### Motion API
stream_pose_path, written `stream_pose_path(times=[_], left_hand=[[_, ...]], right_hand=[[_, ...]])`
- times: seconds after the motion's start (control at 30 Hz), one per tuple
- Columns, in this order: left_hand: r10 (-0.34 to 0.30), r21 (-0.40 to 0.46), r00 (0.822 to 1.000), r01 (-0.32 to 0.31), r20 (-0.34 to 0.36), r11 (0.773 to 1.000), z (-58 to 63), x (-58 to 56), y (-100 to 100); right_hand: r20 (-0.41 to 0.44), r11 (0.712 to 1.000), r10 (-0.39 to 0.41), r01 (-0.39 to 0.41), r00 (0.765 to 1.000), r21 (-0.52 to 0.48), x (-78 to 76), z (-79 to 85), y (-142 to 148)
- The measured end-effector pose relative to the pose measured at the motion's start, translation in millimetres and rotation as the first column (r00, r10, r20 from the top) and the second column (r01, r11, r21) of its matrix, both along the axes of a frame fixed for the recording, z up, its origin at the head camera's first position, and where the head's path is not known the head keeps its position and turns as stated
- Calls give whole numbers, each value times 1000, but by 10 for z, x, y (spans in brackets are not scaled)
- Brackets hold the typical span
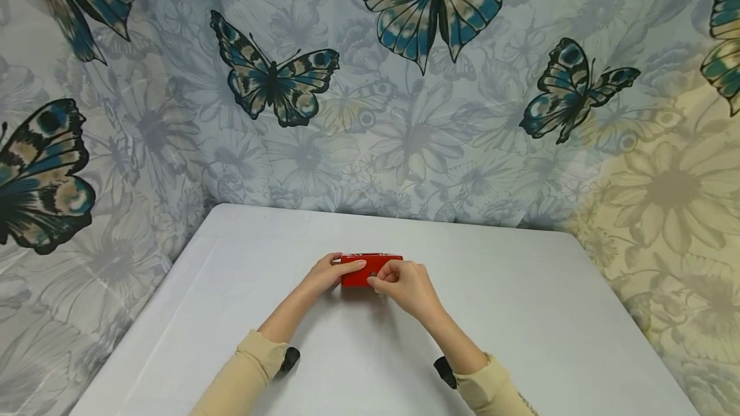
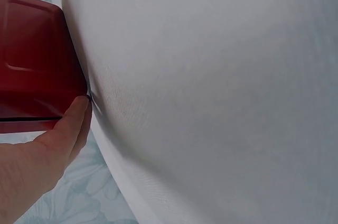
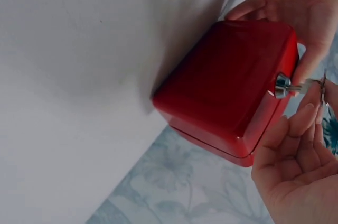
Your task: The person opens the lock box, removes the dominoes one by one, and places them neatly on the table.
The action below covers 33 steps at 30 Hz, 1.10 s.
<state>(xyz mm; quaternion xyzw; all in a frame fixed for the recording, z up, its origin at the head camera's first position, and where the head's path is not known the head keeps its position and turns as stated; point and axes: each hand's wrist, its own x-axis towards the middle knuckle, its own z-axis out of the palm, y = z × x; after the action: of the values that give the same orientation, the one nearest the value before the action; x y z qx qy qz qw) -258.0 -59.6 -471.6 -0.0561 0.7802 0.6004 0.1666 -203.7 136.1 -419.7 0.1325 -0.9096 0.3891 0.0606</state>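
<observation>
A small red metal cash box (image 1: 354, 277) stands on the white table with its lock side toward me. My left hand (image 1: 325, 276) grips its left end, thumb on the front; the left wrist view shows fingertips against the lower edge of the box (image 2: 37, 44). At the front, my right hand (image 1: 412, 291) pinches a small key (image 3: 304, 87) between thumb and fingers. In the right wrist view, the key meets the round silver lock (image 3: 282, 85); how deep it sits I cannot tell. Another thin metal piece hangs beside the key. The lid looks closed.
The white-covered table (image 1: 509, 313) extends around the box on all sides. Behind it and at both sides hangs a butterfly-and-flower patterned cloth (image 1: 416, 140). Black straps (image 1: 291, 359) sit at both wrists.
</observation>
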Motion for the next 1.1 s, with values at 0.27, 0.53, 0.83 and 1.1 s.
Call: stream_pose_path(times=[0.27, 0.53, 0.83, 1.1], left_hand=[[2, -10, 1000, -2, 3, 1000, -16, 10, -10], [3, -20, 1000, -3, 7, 1000, -13, -12, 6], [-2, -30, 1000, 2, -7, 1000, 13, -21, -1], [-13, -28, 1000, 13, -11, 1000, 10, -2, -6]], right_hand=[[-7, 997, 4, -5, 1000, -82, -5, -98, 10], [-11, 993, -2, 1, 1000, -120, -36, -144, 36], [11, 992, -15, 16, 1000, -125, -63, -115, 27], [20, 992, -18, 20, 1000, -121, -76, -161, 30]])
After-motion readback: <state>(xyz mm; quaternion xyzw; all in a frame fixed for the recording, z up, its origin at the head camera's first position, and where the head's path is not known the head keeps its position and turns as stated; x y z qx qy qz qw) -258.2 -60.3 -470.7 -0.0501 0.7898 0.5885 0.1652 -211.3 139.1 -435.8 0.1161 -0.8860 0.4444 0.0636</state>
